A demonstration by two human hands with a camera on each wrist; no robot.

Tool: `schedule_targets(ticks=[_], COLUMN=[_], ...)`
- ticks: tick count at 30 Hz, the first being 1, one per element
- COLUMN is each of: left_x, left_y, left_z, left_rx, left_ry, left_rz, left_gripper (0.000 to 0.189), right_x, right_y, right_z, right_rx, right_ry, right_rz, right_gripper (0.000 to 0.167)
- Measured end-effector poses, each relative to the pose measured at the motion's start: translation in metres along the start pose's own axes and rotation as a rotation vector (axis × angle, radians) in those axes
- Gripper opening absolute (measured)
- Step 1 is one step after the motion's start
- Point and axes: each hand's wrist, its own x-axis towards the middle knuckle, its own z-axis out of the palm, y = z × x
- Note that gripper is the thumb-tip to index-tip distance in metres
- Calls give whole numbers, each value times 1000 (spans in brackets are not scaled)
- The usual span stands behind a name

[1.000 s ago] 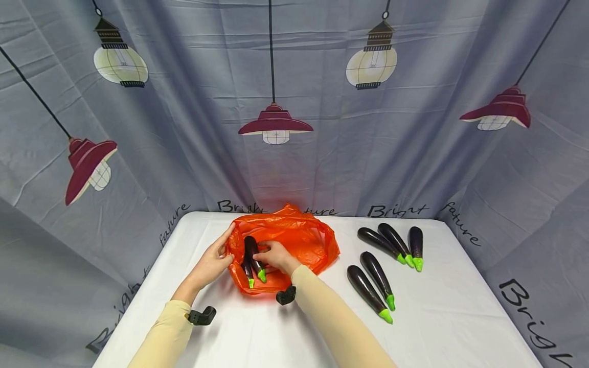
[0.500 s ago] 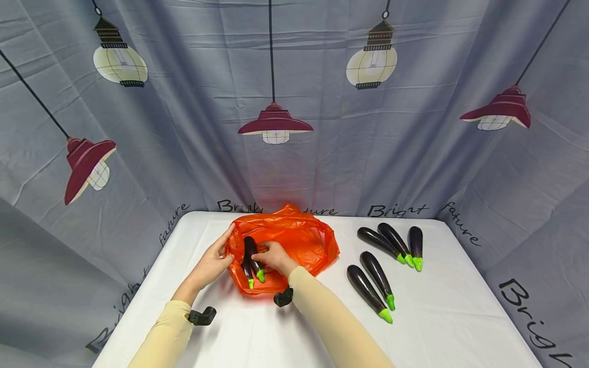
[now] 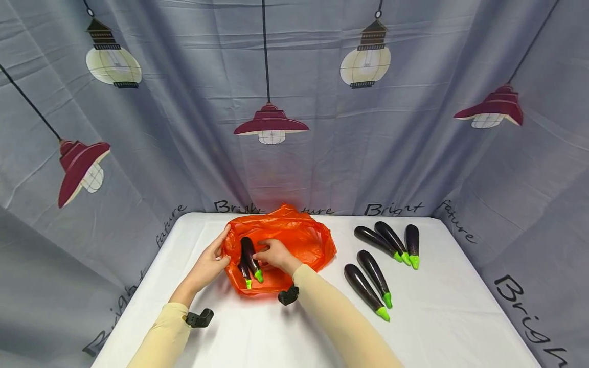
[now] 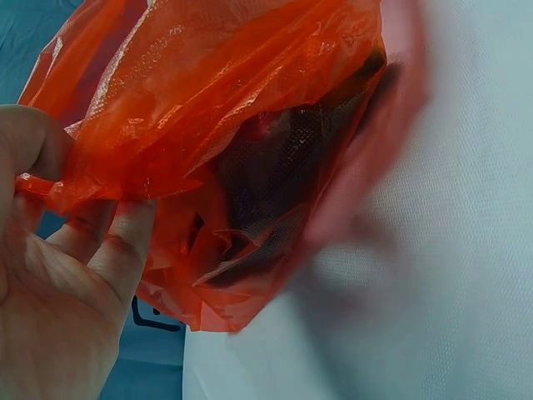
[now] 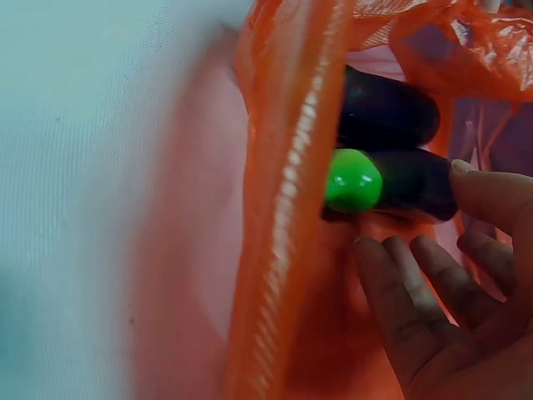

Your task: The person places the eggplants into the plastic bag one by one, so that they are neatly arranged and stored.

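An orange plastic bag (image 3: 299, 235) lies with its mouth open toward me on the white table. My left hand (image 3: 208, 264) grips its left rim, the film pinched between thumb and fingers (image 4: 123, 242). Inside, at the bag's left, two dark eggplants (image 3: 248, 250) with green caps lie side by side. My right hand (image 3: 278, 255) reaches into the bag beside them. In the right wrist view its fingers (image 5: 450, 283) are spread, and one fingertip overlaps the dark body of the nearer eggplant (image 5: 408, 179). Through the film, the left wrist view shows a dark shape (image 4: 275, 158).
To the right of the bag, two eggplants (image 3: 363, 286) lie together on the white table (image 3: 432, 317). Several more eggplants (image 3: 412, 243) are behind them, nearer the back edge. A grey curtain (image 3: 313, 174) printed with lamps hangs behind and around the table.
My right hand's fingers have loosened from the eggplant, which now rests in the bag beside the other. The left hand keeps its grip on the rim. The head view has shifted slightly.
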Motion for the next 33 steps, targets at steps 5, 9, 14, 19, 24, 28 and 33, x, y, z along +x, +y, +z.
schedule_targets(ticks=[5, 9, 14, 19, 24, 28, 33], left_x=[-1, -2, -1, 0, 1, 2, 3], left_y=[2, 3, 4, 4, 3, 2, 3], left_z=[1, 1, 1, 1, 1, 1, 2], left_rx=[8, 12, 5, 3, 11, 22, 32], left_ry=[3, 7, 8, 5, 1, -5, -10], left_rz=[0, -19, -27, -22, -13, -9, 1], left_gripper=[86, 86, 86, 86, 86, 86, 86], right_x=[-4, -7, -12, -17, -22, -28, -36], right_y=[-2, -2, -2, -3, -6, -10, -13], right_z=[-6, -11, -18, -24, -29, -33, -38], right_rx=[-12, -32, -47, -78, -67, -63, -107], right_ry=[-24, -45, -65, -74, -89, -112, -117], right_rz=[-21, -45, -65, -83, -94, -119, -176], right_gripper=[56, 56, 57, 56, 57, 58, 55])
